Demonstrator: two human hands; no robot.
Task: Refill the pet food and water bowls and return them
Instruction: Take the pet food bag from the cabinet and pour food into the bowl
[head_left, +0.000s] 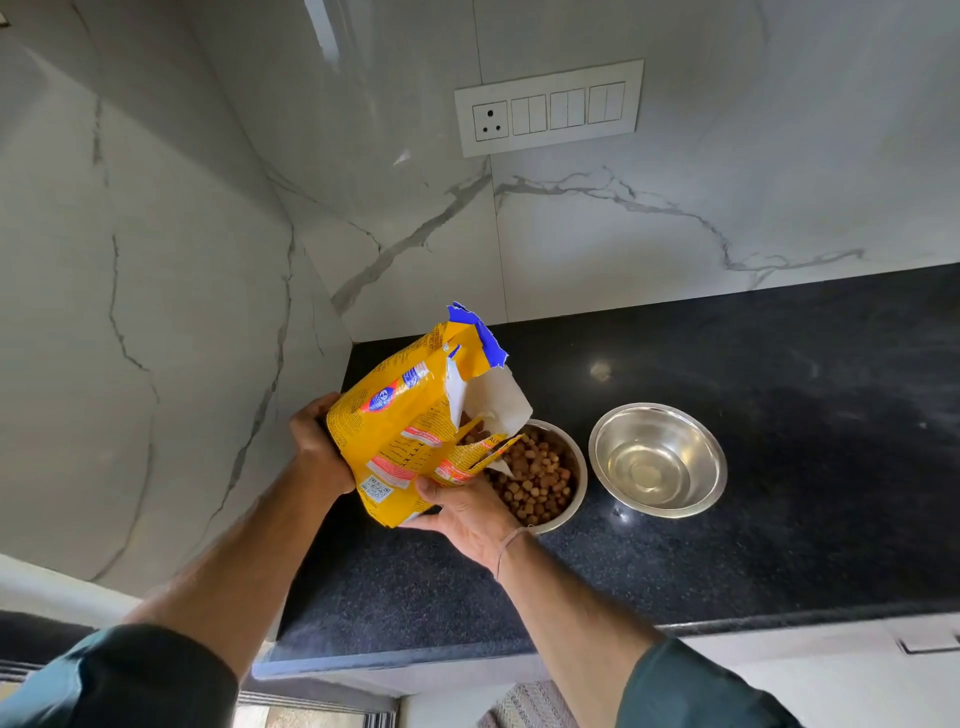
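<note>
Grip, left: my left hand (318, 448) clasps the back of the yellow food bag (402, 415), tilted toward the bowls.
Grip, right: my right hand (467, 513) pinches the bag's lower edge.
Food bowl (581, 493): on the black counter (779, 530), under the bag's torn mouth, holding kibble (535, 483).
Water bowl (657, 460): just right of it, holding water.

Arms extended forward, left hand (318, 448) and right hand (467, 512) both grip the bag (405, 415).

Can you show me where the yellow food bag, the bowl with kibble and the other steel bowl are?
yellow food bag (400, 431): head view, printed yellow side.
bowl with kibble (584, 470): head view, right rim.
other steel bowl (691, 441): head view, inner wall.
</note>
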